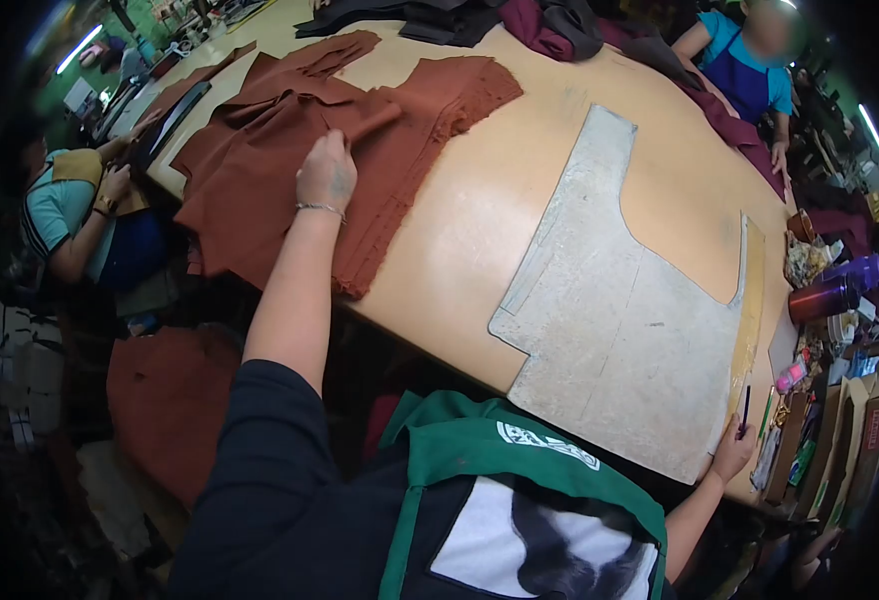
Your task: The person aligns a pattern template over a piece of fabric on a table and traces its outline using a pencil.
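My left hand is closed on a raised fold of rust-brown fabric, over a stack of the same cloth with frayed edges. A bracelet circles that wrist. Near the table's right front edge, my right hand has a dark pen pinched upright in its fingers. Beside that hand lies a large, pale grey pattern piece with a curved cut-out and a narrow upper arm. Brownish tape runs along its right side. The tip of the left fingers is partly hidden by the cloth.
The light wooden table bears dark and maroon cloth at the back. A purple tumbler and boxes crowd the right edge. One person works at left, another at far right. Brown fabric hangs below.
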A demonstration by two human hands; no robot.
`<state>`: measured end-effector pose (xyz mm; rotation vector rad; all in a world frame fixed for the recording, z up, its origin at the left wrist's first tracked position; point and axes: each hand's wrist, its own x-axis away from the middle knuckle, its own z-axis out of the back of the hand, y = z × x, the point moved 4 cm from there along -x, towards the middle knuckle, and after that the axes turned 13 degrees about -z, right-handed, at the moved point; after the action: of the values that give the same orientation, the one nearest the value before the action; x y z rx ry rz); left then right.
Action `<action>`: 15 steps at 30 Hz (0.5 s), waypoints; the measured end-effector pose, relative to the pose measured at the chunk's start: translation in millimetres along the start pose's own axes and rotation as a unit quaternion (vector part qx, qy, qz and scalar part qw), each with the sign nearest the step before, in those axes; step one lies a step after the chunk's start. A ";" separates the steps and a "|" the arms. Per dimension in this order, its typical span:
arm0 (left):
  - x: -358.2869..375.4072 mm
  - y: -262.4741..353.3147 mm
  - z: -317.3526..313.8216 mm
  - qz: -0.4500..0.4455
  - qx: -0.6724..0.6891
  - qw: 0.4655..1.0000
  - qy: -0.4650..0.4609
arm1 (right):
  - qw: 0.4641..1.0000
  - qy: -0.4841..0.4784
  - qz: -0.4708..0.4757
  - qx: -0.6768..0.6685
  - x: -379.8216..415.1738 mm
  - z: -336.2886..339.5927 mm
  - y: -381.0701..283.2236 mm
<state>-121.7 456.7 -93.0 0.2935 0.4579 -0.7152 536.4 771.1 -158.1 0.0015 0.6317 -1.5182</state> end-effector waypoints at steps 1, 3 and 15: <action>-9.5 0.5 13.6 0.018 0.031 0.999 0.019 | 1.000 -0.001 -0.002 0.002 0.0 -1.5 2.0; -25.0 42.3 62.9 -0.060 0.095 0.982 0.148 | 1.000 -0.010 0.002 0.004 -1.4 -2.5 -1.1; -27.6 278.3 49.7 -0.221 0.644 0.732 0.010 | 0.977 -0.110 -0.078 -0.167 2.3 9.1 -72.1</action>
<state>65.8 652.4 -7.9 1.5527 -0.0490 -1.4420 473.4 759.4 -123.9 -0.4769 0.7127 -1.5189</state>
